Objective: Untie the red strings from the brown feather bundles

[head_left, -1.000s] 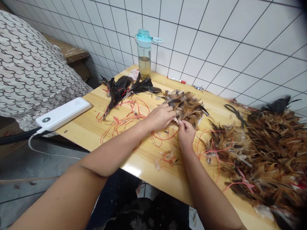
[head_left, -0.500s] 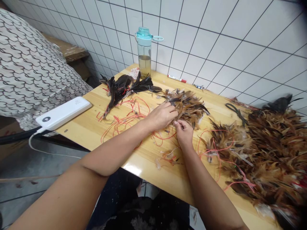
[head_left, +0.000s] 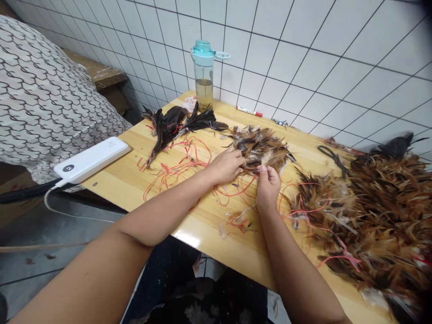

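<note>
A small bunch of brown feathers (head_left: pixel 261 146) lies mid-table on the wooden table (head_left: pixel 135 175). My left hand (head_left: pixel 227 164) is closed on its near left edge, fingers curled into the feathers. My right hand (head_left: pixel 268 185) pinches the bunch at its near right side, thumb and fingers pressed together on a feather. Loose red strings (head_left: pixel 178 168) lie under and to the left of both hands.
A big heap of brown feathers (head_left: pixel 371 216) fills the right side. Dark feathers (head_left: pixel 175 123) lie far left, a water bottle (head_left: pixel 204 76) behind them. A white power bank (head_left: pixel 92 159) sits at the left edge. A red marker (head_left: pixel 249 111) and black scissors (head_left: pixel 332 157) lie near the tiled wall.
My right hand has shifted a little right and up, onto the bunch's near right side. My left hand has stayed on the feathers, fingers curling slightly.
</note>
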Motion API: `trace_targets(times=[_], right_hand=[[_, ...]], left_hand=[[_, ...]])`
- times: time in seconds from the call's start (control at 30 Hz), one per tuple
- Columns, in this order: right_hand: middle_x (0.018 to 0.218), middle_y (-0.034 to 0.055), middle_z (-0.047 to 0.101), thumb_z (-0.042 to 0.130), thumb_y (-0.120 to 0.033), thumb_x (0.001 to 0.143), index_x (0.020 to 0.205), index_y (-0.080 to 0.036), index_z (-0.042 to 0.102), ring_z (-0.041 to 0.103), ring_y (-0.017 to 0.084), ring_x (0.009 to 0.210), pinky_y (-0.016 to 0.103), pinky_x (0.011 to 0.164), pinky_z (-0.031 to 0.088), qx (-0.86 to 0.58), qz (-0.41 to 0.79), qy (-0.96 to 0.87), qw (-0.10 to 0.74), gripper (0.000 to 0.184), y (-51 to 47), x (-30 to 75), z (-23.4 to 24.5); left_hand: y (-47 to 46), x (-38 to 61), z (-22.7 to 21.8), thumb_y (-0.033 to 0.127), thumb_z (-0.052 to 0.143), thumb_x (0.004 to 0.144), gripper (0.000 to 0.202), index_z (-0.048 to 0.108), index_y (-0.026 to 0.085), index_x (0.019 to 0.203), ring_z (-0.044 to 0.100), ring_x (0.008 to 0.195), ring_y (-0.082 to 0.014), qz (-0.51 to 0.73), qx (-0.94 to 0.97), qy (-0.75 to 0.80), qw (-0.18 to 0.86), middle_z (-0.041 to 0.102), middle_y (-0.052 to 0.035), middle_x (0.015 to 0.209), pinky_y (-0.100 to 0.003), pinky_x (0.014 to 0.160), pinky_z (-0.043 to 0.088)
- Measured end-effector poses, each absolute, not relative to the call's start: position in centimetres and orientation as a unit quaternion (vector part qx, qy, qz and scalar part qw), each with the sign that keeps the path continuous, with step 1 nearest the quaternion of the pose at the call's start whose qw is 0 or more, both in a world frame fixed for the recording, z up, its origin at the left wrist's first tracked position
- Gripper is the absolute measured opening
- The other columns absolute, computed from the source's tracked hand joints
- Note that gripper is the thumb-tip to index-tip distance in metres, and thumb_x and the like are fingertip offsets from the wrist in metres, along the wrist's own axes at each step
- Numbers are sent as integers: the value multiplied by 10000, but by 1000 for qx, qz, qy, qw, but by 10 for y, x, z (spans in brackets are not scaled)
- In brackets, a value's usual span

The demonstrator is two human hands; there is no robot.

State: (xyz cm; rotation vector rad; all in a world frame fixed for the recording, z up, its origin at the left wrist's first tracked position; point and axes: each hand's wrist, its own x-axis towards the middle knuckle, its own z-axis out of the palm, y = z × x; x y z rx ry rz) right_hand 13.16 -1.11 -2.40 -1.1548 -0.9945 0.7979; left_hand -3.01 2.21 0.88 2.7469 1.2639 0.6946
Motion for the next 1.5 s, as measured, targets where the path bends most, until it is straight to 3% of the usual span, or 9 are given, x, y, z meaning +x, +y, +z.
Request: trace_targets(times=[0.27,0.63,0.87,1.27,1.5], right_hand=[[777,36,660,577,-433,780,780,-151,623,568,143,742,298,767,453,-520,342,-468,627,285,-13,128,-20],[708,20,609,520,-445,812,735,-164,603,526,152,709,284,720,423,-566,285,-528,565,303,-16,129,-19],[698,24,616,516,-450,811,747,-161,636,520,158,675,292,701,409,-586,267,-549,533,320,-15,130,-24],[737,34,681,590,-448,770,745,-175,698,557,169,697,298,711,419,-583,276,-576,501,295,-15,131,-25],[628,-5,589,617,-446,714,682,-171,655,469,128,593,272,613,371,-573,328,-558,503,280,-13,129,-24]], left_hand=[[19,-14,1,261,500,899,204,684,177,927,501,936,-223,199,894,401,23,620,-92,932,-350,839,424],[36,-46,12,146,476,867,183,647,182,922,573,866,-202,263,860,436,28,664,-67,899,-341,815,444],[35,-49,21,192,492,880,139,629,168,875,565,853,-187,300,875,375,60,656,-68,864,-315,791,444],[19,-37,33,221,390,940,261,637,156,886,512,852,-194,241,896,366,-78,622,-91,870,-332,817,403],[15,-34,33,240,370,954,283,639,163,915,501,881,-199,243,898,357,-91,607,-86,863,-330,825,396]])
